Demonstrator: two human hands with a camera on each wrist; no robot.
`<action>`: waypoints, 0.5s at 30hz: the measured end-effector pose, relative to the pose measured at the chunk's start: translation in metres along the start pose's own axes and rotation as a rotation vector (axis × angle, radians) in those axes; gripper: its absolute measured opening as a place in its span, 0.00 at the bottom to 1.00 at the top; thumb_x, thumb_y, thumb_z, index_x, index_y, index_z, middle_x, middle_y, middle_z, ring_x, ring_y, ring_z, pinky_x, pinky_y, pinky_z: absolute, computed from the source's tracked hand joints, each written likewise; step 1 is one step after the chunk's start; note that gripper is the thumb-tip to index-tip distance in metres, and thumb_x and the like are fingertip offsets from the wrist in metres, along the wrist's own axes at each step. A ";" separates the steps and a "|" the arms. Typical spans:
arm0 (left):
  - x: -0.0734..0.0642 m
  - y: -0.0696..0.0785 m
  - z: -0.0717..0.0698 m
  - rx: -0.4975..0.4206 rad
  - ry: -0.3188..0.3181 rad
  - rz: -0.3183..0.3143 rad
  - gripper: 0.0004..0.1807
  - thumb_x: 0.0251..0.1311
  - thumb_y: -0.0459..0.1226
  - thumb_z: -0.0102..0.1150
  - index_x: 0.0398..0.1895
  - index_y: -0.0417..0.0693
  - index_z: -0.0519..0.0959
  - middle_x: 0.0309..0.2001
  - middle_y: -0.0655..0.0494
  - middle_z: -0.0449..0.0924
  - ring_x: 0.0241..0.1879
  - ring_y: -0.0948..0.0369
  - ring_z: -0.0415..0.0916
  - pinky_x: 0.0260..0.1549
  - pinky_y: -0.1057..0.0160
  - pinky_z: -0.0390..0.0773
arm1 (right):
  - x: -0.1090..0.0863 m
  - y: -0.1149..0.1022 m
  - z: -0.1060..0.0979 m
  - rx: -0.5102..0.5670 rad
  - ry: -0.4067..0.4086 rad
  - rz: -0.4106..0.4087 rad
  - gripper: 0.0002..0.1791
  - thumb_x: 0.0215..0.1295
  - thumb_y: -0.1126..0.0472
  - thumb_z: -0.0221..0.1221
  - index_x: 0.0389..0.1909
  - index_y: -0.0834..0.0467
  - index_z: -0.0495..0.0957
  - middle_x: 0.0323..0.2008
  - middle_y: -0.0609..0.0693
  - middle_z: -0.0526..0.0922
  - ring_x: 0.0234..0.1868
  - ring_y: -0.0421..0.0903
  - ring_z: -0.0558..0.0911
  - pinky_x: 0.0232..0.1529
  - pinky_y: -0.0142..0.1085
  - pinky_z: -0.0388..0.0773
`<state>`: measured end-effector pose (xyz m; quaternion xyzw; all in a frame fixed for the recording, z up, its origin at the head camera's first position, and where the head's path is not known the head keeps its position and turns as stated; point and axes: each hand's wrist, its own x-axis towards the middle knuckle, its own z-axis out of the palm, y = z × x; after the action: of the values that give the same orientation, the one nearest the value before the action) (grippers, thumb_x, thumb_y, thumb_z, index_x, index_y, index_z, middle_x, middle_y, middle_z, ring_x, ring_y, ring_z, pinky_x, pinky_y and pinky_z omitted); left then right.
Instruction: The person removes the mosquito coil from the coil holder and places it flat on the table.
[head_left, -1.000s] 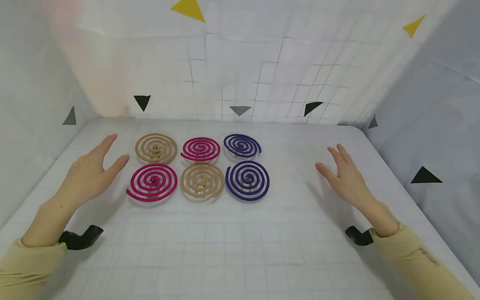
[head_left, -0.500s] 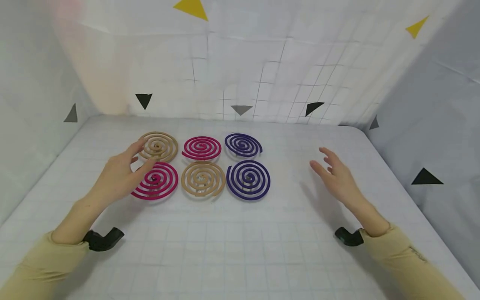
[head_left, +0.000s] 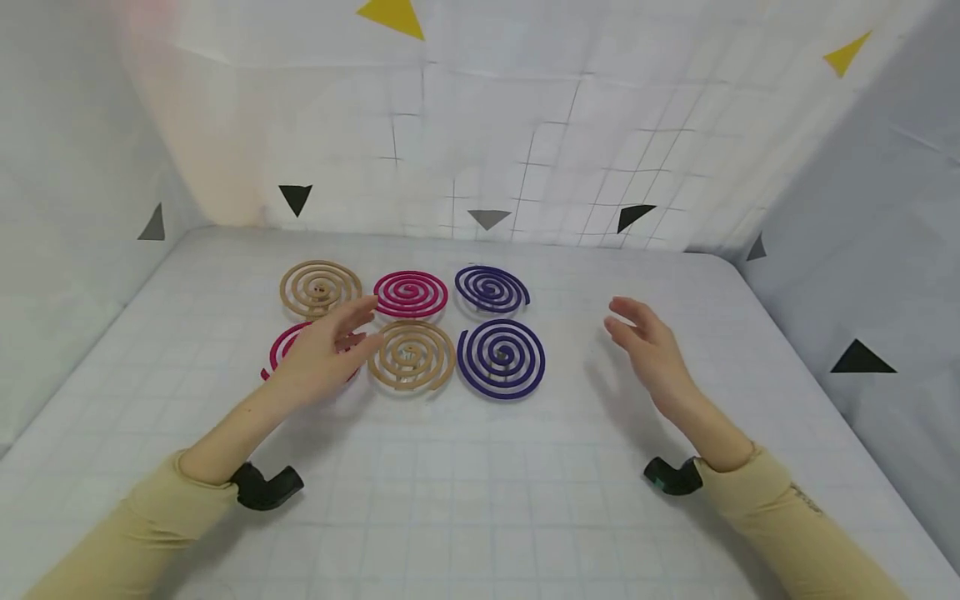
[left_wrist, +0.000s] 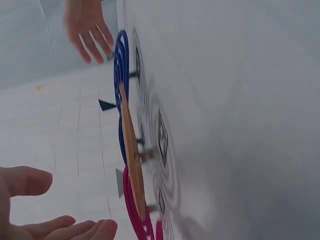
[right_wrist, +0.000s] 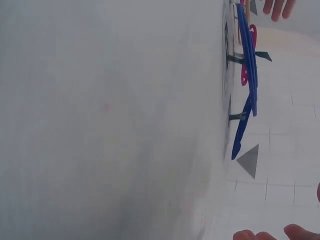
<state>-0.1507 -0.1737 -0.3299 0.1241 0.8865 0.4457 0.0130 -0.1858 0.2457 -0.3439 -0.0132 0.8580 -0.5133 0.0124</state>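
Spiral mosquito coils stand in two rows, each raised on a small stand. The back row holds a tan coil (head_left: 321, 289), a pink coil (head_left: 410, 289) and a dark blue coil (head_left: 491, 289). In front are a pink coil (head_left: 264, 374), a tan coil (head_left: 412, 357) and a dark blue coil (head_left: 502, 355). My left hand (head_left: 318, 354) hovers over the front pink coil, hiding most of it, fingertips at the front tan coil's left edge. It holds nothing. My right hand (head_left: 654, 354), also holding nothing, hovers right of the blue coils with loosely bent fingers.
The white table (head_left: 465, 500) has a faint grid. White sheeting with yellow and dark triangles, such as a black triangle (head_left: 862, 357), rises behind and at both sides. Each wrist wears a black camera mount (head_left: 267, 487). Side on, a coil's stand (left_wrist: 146, 155) lifts it off the table.
My left hand has moved right, from left of the coils to over the front pink one. My right hand has drifted left, its fingers bending a little. The coils stay in place.
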 end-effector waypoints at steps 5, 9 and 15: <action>0.005 0.008 0.018 -0.160 -0.035 0.029 0.31 0.71 0.38 0.55 0.74 0.40 0.61 0.71 0.39 0.67 0.69 0.46 0.68 0.64 0.52 0.72 | -0.002 -0.006 0.010 0.045 -0.030 -0.009 0.34 0.77 0.49 0.50 0.76 0.61 0.55 0.74 0.60 0.61 0.70 0.57 0.67 0.72 0.53 0.63; 0.007 0.017 0.034 -0.221 -0.072 0.041 0.32 0.71 0.38 0.55 0.74 0.40 0.60 0.72 0.41 0.65 0.70 0.47 0.67 0.65 0.53 0.72 | -0.003 -0.009 0.019 0.104 -0.048 -0.008 0.33 0.77 0.51 0.50 0.75 0.62 0.57 0.73 0.60 0.62 0.70 0.55 0.68 0.72 0.49 0.65; 0.009 0.029 0.056 -0.277 -0.109 0.086 0.32 0.70 0.36 0.55 0.74 0.34 0.60 0.73 0.41 0.63 0.73 0.48 0.62 0.67 0.53 0.69 | -0.001 -0.012 0.028 0.157 -0.088 -0.012 0.31 0.78 0.53 0.48 0.74 0.63 0.57 0.73 0.61 0.62 0.71 0.56 0.67 0.72 0.49 0.64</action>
<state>-0.1455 -0.1110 -0.3405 0.1830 0.8085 0.5562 0.0592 -0.1834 0.2152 -0.3469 -0.0397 0.8137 -0.5779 0.0479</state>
